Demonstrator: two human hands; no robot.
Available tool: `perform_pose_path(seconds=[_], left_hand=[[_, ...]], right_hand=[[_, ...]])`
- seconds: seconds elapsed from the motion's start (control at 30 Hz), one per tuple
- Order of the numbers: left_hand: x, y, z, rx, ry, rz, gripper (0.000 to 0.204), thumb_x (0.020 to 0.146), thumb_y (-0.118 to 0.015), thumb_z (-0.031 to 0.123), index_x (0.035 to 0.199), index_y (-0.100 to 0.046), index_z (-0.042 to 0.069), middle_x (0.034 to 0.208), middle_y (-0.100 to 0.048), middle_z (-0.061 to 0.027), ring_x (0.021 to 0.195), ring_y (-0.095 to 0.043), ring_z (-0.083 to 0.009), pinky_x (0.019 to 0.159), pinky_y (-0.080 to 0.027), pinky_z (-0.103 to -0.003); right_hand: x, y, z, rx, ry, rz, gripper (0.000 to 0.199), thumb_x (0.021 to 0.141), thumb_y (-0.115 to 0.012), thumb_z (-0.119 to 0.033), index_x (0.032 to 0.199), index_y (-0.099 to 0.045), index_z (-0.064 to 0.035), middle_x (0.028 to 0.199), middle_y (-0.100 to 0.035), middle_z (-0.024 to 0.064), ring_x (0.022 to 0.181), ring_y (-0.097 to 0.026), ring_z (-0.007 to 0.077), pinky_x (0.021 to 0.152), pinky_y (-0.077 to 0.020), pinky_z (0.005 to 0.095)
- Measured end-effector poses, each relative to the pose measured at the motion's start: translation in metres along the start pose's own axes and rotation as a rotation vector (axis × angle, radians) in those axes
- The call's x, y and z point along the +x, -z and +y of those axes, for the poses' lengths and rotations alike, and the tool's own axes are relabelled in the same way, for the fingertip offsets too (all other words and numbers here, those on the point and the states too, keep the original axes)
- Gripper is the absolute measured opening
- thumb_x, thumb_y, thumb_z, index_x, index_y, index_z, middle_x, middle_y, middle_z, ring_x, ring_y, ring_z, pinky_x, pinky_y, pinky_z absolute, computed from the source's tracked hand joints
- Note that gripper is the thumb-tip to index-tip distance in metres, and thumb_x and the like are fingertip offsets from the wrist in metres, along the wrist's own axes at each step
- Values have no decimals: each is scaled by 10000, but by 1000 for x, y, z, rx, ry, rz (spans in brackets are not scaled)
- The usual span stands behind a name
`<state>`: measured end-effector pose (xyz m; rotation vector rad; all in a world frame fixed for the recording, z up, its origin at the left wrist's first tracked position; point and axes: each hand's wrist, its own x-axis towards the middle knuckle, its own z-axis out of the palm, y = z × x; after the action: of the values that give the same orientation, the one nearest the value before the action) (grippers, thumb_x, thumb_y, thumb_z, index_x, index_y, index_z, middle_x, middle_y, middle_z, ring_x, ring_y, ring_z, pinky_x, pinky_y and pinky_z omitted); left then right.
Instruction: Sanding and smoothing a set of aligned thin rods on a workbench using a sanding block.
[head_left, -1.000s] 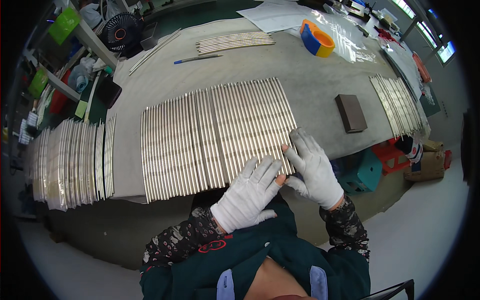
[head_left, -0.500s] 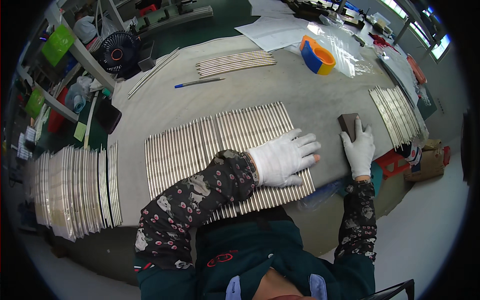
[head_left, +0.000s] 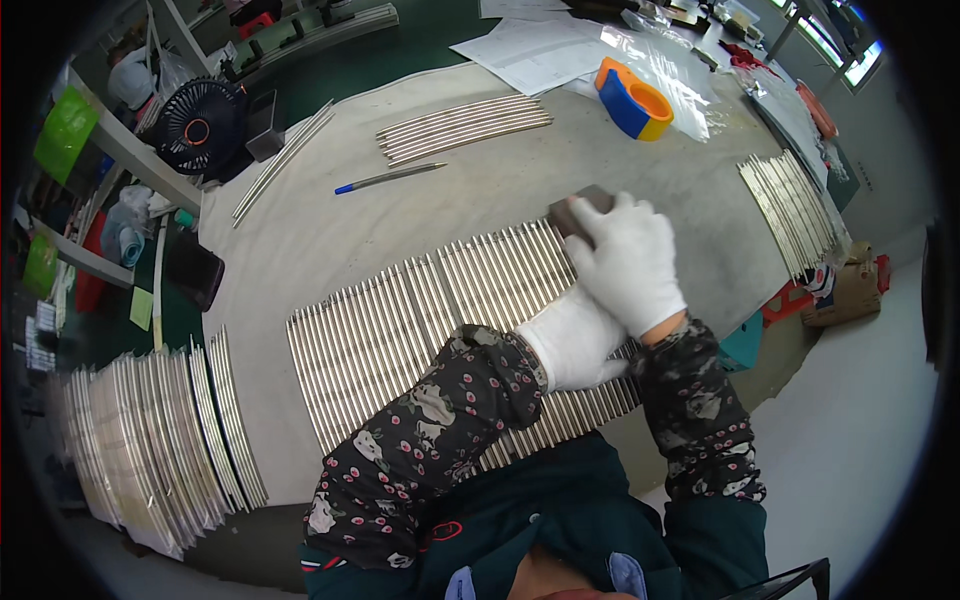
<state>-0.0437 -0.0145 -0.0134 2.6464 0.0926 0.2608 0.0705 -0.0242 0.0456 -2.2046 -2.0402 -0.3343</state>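
Observation:
Many slim silvery metal rods (head_left: pixel 370 350) lie side by side in a wide row before me. My left hand (head_left: pixel 572 338), in a white glove, rests flat across the right part of the row. Its thumb shows, stretched out, while its other fingers are mostly hidden beneath my right hand. My right hand (head_left: pixel 630 262), also gloved in white, crosses over the left one. Its fingers grip a dark grey-brown rectangular block (head_left: pixel 582 203) at the far ends of the rods near the row's right side.
Bagged rods (head_left: pixel 150 440) lie at the left edge, with another bundle (head_left: pixel 790 215) at the right. Farther back are a small rod group (head_left: pixel 460 128), a pen (head_left: pixel 390 178), an orange-and-blue tape dispenser (head_left: pixel 635 100), papers (head_left: pixel 525 52) and a black fan (head_left: pixel 200 128).
My right hand has carried the block from the right side of the table leftward to the rods' far ends, passing over my left hand. The left hand still lies on the rods.

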Motion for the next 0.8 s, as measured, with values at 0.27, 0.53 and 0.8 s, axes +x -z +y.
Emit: perform_pose_path(seconds=[0.27, 0.53, 0.8], left_hand=[[3, -9, -5, -139, 53, -13, 623, 848, -566, 365, 1356, -405, 42, 1392, -418, -139, 1316, -353, -286, 1125, -250, -390], [5, 8, 0, -97, 131, -207, 579, 837, -561, 418, 1267, -508, 34, 1339, -482, -149, 1283, -402, -318, 1105, -283, -421], [12, 13, 10, 153, -21, 11, 546, 830, -572, 429, 1159, -565, -6, 1289, -510, -181, 1273, -402, -317, 1113, -229, -455]], right_hand=[[-2, 2, -42, 107, 173, 65, 383, 762, -639, -298, 1123, -638, -170, 887, -590, 170, 815, -578, 335, 704, -458, 434], [3, 7, -28, 152, 97, 122, 413, 760, -648, -315, 1151, -632, -182, 967, -580, 182, 870, -576, 342, 739, -452, 430], [1, 5, 34, -58, -171, 122, 385, 771, -645, -322, 1124, -649, -170, 928, -602, 176, 831, -587, 340, 712, -471, 430]])
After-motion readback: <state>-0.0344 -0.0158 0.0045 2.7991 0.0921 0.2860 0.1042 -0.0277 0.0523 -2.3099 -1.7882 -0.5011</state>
